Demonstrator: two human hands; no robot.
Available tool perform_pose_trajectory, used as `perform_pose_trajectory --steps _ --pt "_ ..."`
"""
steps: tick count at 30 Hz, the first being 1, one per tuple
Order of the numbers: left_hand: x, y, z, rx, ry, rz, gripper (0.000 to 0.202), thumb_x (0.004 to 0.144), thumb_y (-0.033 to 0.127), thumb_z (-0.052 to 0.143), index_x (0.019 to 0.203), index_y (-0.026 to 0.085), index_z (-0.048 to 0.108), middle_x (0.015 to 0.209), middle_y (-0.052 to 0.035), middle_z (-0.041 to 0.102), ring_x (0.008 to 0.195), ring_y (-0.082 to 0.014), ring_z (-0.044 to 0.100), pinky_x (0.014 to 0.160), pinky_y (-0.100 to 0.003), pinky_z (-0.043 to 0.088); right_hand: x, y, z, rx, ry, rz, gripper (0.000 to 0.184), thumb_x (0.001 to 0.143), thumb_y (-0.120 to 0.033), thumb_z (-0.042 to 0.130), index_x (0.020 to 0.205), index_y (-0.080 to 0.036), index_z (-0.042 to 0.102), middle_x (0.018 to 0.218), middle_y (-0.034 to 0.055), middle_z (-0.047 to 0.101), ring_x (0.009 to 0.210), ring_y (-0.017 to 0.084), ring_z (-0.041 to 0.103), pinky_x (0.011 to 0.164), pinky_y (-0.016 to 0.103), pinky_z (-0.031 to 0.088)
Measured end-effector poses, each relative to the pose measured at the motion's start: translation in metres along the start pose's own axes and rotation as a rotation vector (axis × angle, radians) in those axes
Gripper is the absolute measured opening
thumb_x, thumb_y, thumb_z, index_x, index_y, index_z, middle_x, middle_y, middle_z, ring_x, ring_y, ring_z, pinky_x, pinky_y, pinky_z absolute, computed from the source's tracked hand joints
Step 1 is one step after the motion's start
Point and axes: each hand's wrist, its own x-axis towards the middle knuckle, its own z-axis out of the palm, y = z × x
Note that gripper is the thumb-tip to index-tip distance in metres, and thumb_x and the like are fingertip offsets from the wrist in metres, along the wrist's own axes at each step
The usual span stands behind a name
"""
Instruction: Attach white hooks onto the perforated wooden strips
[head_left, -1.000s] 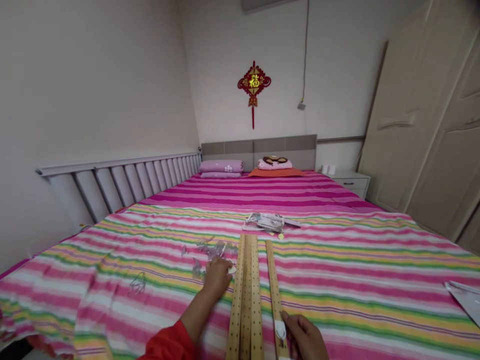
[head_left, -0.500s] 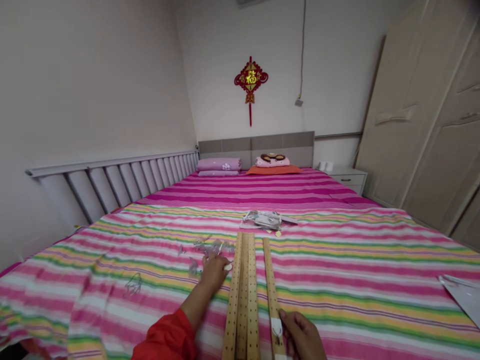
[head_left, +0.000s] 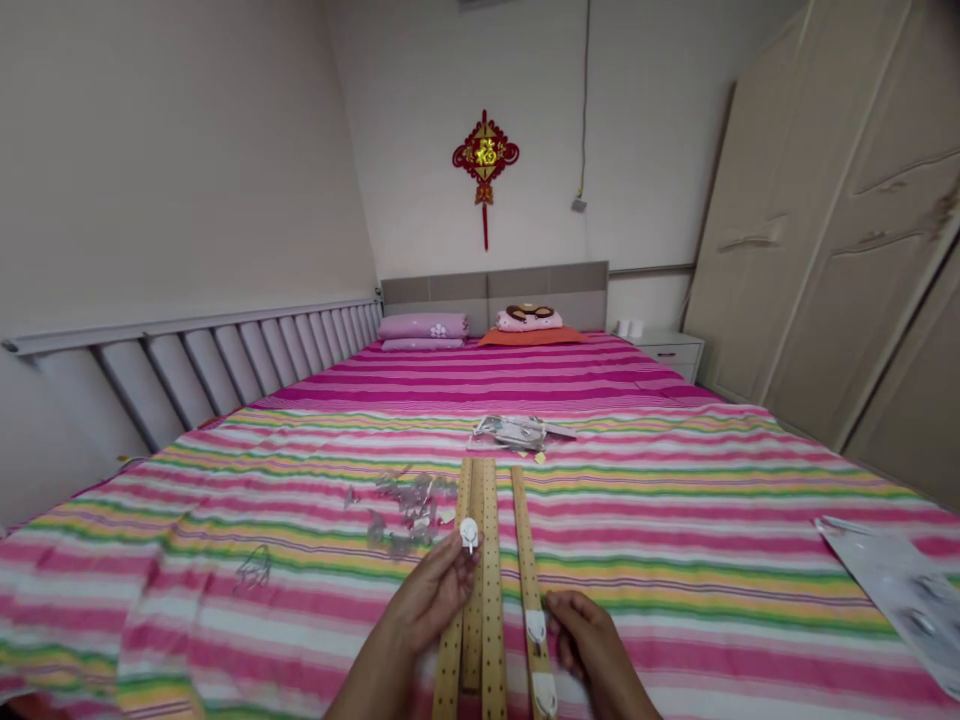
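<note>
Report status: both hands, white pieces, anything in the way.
Left hand: holding small white piece over grouped wooden strips. Right hand: beside single strip, two white pieces on it. Clear plastic scraps off left, not between the hands.

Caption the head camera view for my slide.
Left hand holds a small white piece over wooden strips; right hand beside a separate strip.

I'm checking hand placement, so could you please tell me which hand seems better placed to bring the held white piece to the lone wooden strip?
Probably the left hand: it holds the white piece, while the right hand is beside the lone wooden strip.
</note>
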Motion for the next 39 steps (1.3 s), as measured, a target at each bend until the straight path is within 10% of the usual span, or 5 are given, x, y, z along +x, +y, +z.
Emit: perform_pose_trajectory --steps 7,17,27,32,39 --pt "-0.001 -0.053 0.023 0.064 -0.048 -0.045 0.027 0.065 0.030 0.079 0.084 0.016 0.064 0.083 -0.0032 0.069 0.076 -0.0111 0.064 0.066 -0.019 0.047 -0.007 -0.043 0.019 0.033 -0.096 -0.156 0.043 0.059 -0.056 0.075 0.069 -0.015 0.065 0.036 -0.0077 0.045 0.031 0.005 0.033 0.035 0.019 0.021" --pt "-0.010 -0.063 0.041 1.341 0.343 0.595 0.026 0.068 0.033 0.069 0.092 0.023 0.066 0.092 -0.0052 0.071 0.097 -0.0266 0.062 0.095 -0.043 0.037 -0.004 -0.051 0.018 0.016 -0.094 -0.176 0.042 0.052 -0.053 0.081 0.061 -0.015 0.064 0.043 -0.0028 0.056 0.035 0.008 0.043 0.036 0.020 0.030" --pt "-0.008 -0.053 0.047 0.585 0.127 0.187 0.043 0.052 0.044 0.080 0.080 0.014 0.068 0.077 -0.0062 0.071 0.078 -0.0206 0.065 0.076 -0.030 0.047 -0.007 -0.048 0.007 0.008 -0.190 -0.137 0.051 0.056 -0.044 0.081 0.096 -0.018 0.064 0.075 -0.0003 0.068 0.037 0.008 0.055 0.035 0.020 0.040" --pt "-0.014 -0.045 0.045 0.573 -0.037 0.085 0.038 0.060 0.047 0.076 0.075 0.013 0.071 0.064 -0.0029 0.067 0.065 -0.0153 0.060 0.066 -0.026 0.044 -0.008 -0.048 0.005 0.013 -0.256 -0.151 0.051 0.057 -0.041 0.081 0.099 -0.018 0.064 0.069 -0.0047 0.063 0.039 0.008 0.057 0.037 0.019 0.042" --pt "-0.006 -0.036 0.043 0.751 0.042 -0.033 0.045 0.055 0.057 0.075 0.057 0.013 0.065 0.047 0.0043 0.050 0.045 -0.0059 0.035 0.047 -0.022 0.024 -0.010 -0.053 0.003 -0.094 -0.293 -0.193 0.039 0.061 -0.047 0.078 0.083 -0.016 0.069 0.056 -0.0036 0.064 0.040 0.010 0.057 0.042 0.022 0.045"
